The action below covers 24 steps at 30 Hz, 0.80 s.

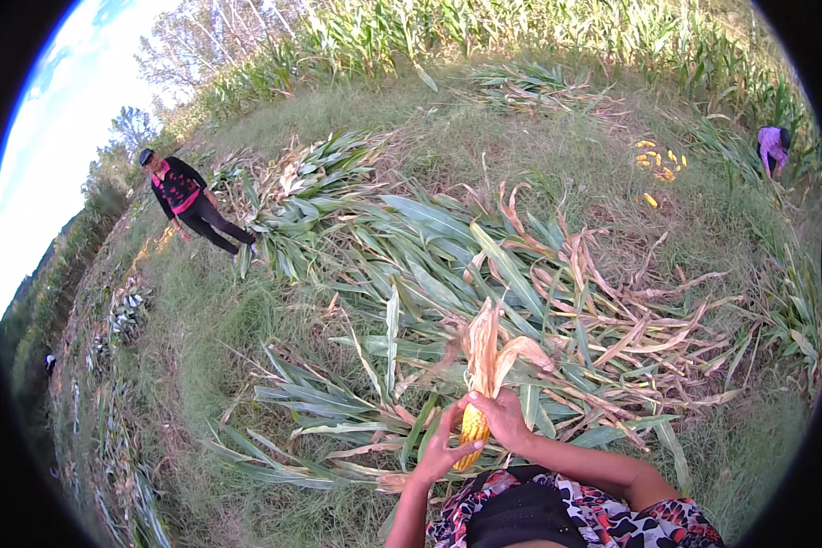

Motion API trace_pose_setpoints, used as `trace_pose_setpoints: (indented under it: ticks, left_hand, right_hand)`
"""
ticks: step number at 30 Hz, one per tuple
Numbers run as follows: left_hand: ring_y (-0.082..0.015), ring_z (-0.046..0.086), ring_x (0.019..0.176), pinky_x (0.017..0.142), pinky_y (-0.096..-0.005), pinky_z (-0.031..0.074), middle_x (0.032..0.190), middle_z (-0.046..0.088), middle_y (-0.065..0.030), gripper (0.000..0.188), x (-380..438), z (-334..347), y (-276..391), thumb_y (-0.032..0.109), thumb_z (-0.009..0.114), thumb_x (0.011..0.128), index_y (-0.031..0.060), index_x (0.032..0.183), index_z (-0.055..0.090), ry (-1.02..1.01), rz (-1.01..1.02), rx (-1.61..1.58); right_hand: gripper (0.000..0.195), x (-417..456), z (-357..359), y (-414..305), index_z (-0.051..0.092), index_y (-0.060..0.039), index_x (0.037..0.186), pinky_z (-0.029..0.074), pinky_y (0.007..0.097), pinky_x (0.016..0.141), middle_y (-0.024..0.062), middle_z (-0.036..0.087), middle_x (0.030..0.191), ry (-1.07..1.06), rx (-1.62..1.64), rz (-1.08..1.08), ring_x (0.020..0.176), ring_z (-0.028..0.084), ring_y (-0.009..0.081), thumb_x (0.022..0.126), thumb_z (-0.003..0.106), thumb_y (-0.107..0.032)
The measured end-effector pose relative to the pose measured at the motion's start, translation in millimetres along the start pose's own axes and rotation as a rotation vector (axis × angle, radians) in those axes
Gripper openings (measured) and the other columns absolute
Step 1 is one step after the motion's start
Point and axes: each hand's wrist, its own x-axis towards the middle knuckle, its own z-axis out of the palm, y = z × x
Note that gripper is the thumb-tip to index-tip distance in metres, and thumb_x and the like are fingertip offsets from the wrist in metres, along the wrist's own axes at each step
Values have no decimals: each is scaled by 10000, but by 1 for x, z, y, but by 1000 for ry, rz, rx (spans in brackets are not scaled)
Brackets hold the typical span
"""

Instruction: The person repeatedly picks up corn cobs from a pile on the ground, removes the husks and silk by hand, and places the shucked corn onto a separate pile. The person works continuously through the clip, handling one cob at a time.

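Both of my hands are on one ear of corn (473, 433), held in front of my body. Its yellow kernels show at the lower end, toward me. Dry, pale husk leaves (483, 342) stand up from the far end, and one strip is peeled away to the right. My left hand (444, 445) wraps the bare kernels from the left side. My right hand (503, 419) grips where husk and kernels meet, its thumb on top. Cut corn stalks (445, 267) with green and dried leaves lie in a heap just beyond the ear.
A small pile of husked ears (659, 161) lies on the grass at far right. One person (188, 198) stands at left beside another stalk heap (315, 185); a second person (772, 147) bends over at far right. Standing corn (520, 31) lines the back.
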Motion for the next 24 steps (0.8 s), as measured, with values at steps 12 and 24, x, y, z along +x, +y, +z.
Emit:
trace_pose_setpoints:
  ticks: [12, 24]
  left_hand:
    - [-145, 547, 576, 544, -260, 451, 722, 547, -57, 509, -28, 0, 4, 262, 787, 739, -26, 1074, 532, -338, -193, -944]
    - [-92, 636, 757, 656, -245, 536, 940, 682, -38, 420, -13, 19, -24, 56, 860, 703, -15, 1036, 613, 519, -11, -276]
  right_hand:
    - [278, 33, 40, -101, 579, -11, 1150, 516, 357, 844, 81, 675, 875, -868, -18, 197, 896, 668, 198, 980, 622, -227]
    - [599, 34, 89, -90, 583, -85, 974, 405, 241, 622, -43, 484, 769, -480, -583, 77, 682, 460, 55, 954, 463, -672]
